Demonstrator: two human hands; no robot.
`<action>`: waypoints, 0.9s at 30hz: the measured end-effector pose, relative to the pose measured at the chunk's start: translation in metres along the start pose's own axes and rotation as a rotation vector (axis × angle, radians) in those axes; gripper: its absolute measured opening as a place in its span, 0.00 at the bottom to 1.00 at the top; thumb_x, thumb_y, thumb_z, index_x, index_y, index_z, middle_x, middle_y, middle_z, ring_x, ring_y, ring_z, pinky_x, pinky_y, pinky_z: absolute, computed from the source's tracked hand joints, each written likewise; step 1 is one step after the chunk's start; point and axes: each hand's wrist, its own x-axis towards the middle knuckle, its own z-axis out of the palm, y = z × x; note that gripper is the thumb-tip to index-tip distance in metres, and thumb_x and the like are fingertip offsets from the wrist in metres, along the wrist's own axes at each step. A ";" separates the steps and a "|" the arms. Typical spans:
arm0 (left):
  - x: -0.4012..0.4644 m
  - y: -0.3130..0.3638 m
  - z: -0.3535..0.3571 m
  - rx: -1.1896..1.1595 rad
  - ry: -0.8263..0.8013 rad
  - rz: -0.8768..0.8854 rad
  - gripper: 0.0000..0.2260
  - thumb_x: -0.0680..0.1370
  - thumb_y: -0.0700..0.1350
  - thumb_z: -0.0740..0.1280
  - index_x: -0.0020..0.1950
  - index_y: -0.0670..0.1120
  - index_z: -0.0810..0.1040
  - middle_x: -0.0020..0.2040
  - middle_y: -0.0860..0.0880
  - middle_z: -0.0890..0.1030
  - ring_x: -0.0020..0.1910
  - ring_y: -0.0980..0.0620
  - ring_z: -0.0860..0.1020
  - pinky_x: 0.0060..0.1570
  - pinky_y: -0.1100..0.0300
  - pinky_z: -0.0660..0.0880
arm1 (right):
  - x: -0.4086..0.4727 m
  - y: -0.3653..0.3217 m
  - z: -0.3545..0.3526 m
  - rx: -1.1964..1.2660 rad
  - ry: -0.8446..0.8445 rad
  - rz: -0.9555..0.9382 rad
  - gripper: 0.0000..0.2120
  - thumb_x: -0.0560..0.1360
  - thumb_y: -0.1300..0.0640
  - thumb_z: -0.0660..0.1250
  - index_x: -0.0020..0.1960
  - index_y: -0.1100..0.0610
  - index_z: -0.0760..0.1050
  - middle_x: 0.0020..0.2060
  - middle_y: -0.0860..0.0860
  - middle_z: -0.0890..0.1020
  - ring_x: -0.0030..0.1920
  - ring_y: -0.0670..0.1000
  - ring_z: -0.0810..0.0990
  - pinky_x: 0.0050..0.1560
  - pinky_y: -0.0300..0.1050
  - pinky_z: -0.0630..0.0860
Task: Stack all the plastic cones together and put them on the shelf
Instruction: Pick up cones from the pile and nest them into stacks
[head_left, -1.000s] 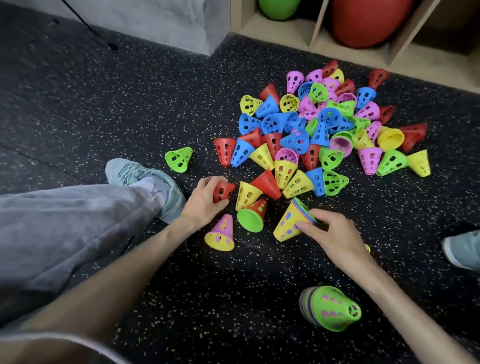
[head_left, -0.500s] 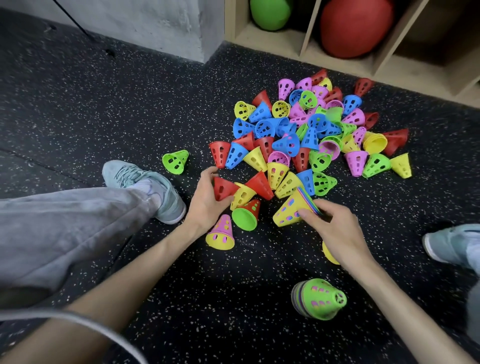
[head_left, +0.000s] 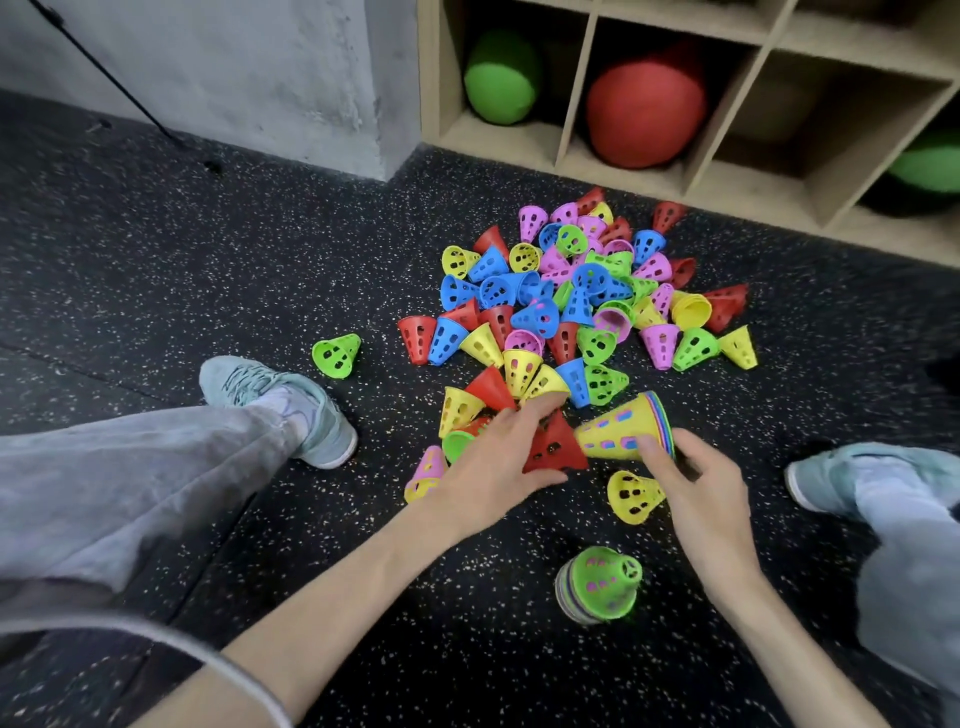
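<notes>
Speckled black floor (head_left: 156, 249), grey wall (head_left: 234, 67), wooden cubbies (head_left: 576, 98)

The big cone pile (head_left: 571, 301) blocks the way to the shelf (head_left: 753, 171), but bare floor (head_left: 208, 249) lies open on its left.

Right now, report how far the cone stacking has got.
Done: one finished stack stands on the floor near the person. In hand: the right hand holds a second, yellow-topped stack on its side, and the left hand brings a red cone to its tip. Left: the big loose pile, a stray green cone, and nothing is on the shelf yet.
</notes>
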 end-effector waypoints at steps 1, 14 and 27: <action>0.000 0.005 0.004 0.033 -0.026 0.032 0.38 0.78 0.51 0.74 0.81 0.55 0.55 0.79 0.54 0.67 0.76 0.50 0.66 0.77 0.51 0.62 | -0.007 0.006 -0.005 0.012 0.006 0.016 0.09 0.80 0.47 0.68 0.48 0.51 0.83 0.41 0.56 0.84 0.39 0.52 0.75 0.44 0.52 0.71; -0.003 0.066 0.044 -0.240 -0.113 -0.025 0.37 0.75 0.51 0.78 0.77 0.63 0.60 0.71 0.56 0.75 0.69 0.59 0.73 0.71 0.58 0.70 | -0.046 0.038 -0.035 0.039 0.007 0.031 0.14 0.82 0.57 0.65 0.38 0.49 0.75 0.29 0.39 0.74 0.32 0.41 0.67 0.33 0.37 0.63; -0.005 0.079 0.047 -0.343 0.038 -0.085 0.25 0.73 0.45 0.79 0.69 0.53 0.79 0.57 0.59 0.83 0.54 0.64 0.79 0.52 0.73 0.72 | -0.045 0.040 -0.031 0.115 -0.088 0.046 0.17 0.86 0.50 0.56 0.42 0.57 0.73 0.35 0.51 0.75 0.37 0.44 0.69 0.39 0.47 0.66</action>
